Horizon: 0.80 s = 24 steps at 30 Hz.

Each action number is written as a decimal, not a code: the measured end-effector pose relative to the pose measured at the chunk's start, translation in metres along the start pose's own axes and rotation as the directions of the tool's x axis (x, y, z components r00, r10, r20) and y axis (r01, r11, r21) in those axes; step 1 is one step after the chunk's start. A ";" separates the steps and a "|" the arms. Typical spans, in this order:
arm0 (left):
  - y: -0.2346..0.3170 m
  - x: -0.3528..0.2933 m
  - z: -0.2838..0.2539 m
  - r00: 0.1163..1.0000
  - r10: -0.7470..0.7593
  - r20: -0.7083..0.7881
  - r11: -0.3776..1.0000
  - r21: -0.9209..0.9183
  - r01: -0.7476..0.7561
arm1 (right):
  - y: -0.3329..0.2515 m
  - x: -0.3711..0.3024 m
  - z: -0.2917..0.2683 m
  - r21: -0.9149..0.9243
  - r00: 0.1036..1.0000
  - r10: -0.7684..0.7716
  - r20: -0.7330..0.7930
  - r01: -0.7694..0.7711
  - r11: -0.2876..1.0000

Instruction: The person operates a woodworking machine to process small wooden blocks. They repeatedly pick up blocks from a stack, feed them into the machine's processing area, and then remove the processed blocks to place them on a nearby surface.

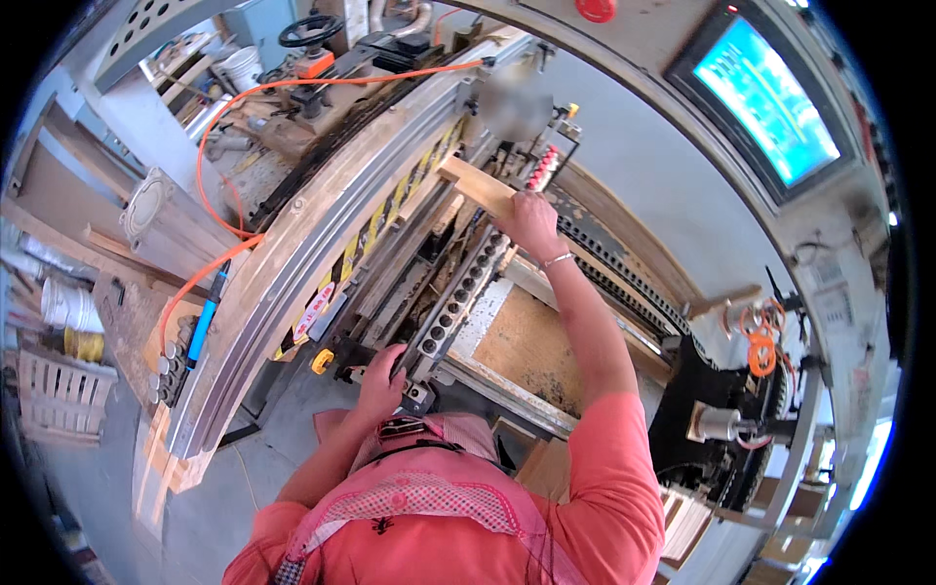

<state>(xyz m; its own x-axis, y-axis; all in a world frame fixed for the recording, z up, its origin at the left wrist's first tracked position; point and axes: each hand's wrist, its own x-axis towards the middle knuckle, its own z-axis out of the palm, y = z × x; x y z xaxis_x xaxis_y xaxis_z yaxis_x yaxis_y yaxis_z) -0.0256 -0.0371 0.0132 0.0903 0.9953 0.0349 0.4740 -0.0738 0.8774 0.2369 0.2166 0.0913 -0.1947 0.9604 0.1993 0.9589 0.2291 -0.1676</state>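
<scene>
My right hand (531,226) is stretched forward over the machine, its fingers closed around the near end of a pale wooden board (478,185). The board's far end lies by the yellow-and-black striped beam (395,200). Close to my body, my left hand (380,387) is bent against the near end of a metal rail (458,300) with a row of round black holes. Its fingers are curled at a dark part there, and what they grip is mostly hidden. A yellow knob (323,362) sits just left of that hand.
A lit control screen (765,97) hangs at upper right, near a red button (596,8). An orange hose (200,161) loops across the left side. Beyond the beam stands a cluttered bench with a black handwheel (310,31). A brown panel (531,341) lies right of the rail.
</scene>
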 end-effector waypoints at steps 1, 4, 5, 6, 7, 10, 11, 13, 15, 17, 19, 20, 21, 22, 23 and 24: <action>0.003 0.000 0.000 1.000 -0.003 0.003 1.000 0.003 0.003 | 0.005 0.015 0.009 -0.013 1.000 -0.001 -0.001 0.001 1.000; 0.002 0.000 0.002 1.000 -0.002 -0.005 0.999 0.043 0.002 | 0.006 0.049 0.029 -0.037 1.000 -0.004 -0.013 0.003 0.999; 0.002 0.000 0.002 1.000 -0.018 -0.008 0.999 0.040 0.018 | 0.003 0.057 0.035 -0.024 1.000 0.015 0.026 -0.014 1.000; 0.003 -0.001 0.002 0.999 -0.031 -0.008 0.999 0.033 0.031 | 0.003 0.065 0.040 -0.016 0.997 0.034 0.066 -0.033 0.999; 0.004 -0.001 0.002 0.999 -0.042 -0.007 0.999 0.026 0.043 | 0.003 0.072 0.045 -0.011 0.993 0.056 0.105 -0.055 0.998; 0.002 0.001 0.004 1.000 0.005 -0.029 0.999 0.054 -0.004 | 0.008 0.085 0.061 -0.054 0.992 0.000 0.124 0.006 0.999; 0.002 0.001 0.004 1.000 0.006 -0.029 0.999 0.049 -0.004 | 0.009 0.087 0.065 -0.083 0.990 0.002 0.144 0.010 0.997; 0.000 0.000 0.005 0.999 -0.027 -0.032 0.999 0.039 0.028 | 0.008 0.090 0.060 -0.091 0.981 -0.040 0.189 0.058 0.994; 0.003 0.002 0.004 0.998 -0.007 -0.067 0.999 0.036 0.009 | 0.010 0.091 0.049 -0.096 0.970 -0.037 0.241 0.062 0.993; 0.015 0.007 0.000 0.989 0.067 -0.134 0.997 0.044 -0.061 | 0.019 0.085 0.037 -0.123 0.975 0.001 0.224 0.027 0.992; 0.026 0.012 -0.001 0.977 0.074 -0.202 0.997 0.033 -0.069 | 0.027 0.068 0.017 -0.149 0.988 0.013 0.157 0.011 0.989; 0.030 0.016 0.001 0.969 0.077 -0.234 0.997 0.026 -0.073 | 0.035 0.055 0.014 -0.110 0.994 0.011 0.111 0.002 0.994; 0.031 0.020 0.005 0.981 -0.023 -0.191 0.994 -0.113 0.001 | 0.026 0.040 -0.003 -0.068 0.981 -0.025 0.190 0.039 0.997; 0.031 0.027 0.012 0.985 -0.113 -0.134 0.965 -0.250 0.077 | 0.016 0.022 -0.023 -0.028 0.962 -0.061 0.265 0.071 0.997; 0.033 0.036 0.020 0.981 -0.184 -0.055 0.913 -0.380 0.150 | 0.011 0.001 -0.031 0.103 0.948 -0.084 0.307 0.055 0.993; 0.033 0.045 0.031 0.987 -0.156 -0.035 0.835 -0.539 0.113 | -0.007 -0.018 -0.047 0.179 0.911 -0.164 0.380 0.101 0.979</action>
<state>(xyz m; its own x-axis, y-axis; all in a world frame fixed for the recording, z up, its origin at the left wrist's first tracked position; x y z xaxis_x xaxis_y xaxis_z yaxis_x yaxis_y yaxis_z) 0.0209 0.0029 0.0288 -0.0155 0.9962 -0.0859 -0.0665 0.0847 0.9942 0.2433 0.1900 0.1343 -0.4127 0.8971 -0.1577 0.8816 0.3499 -0.3168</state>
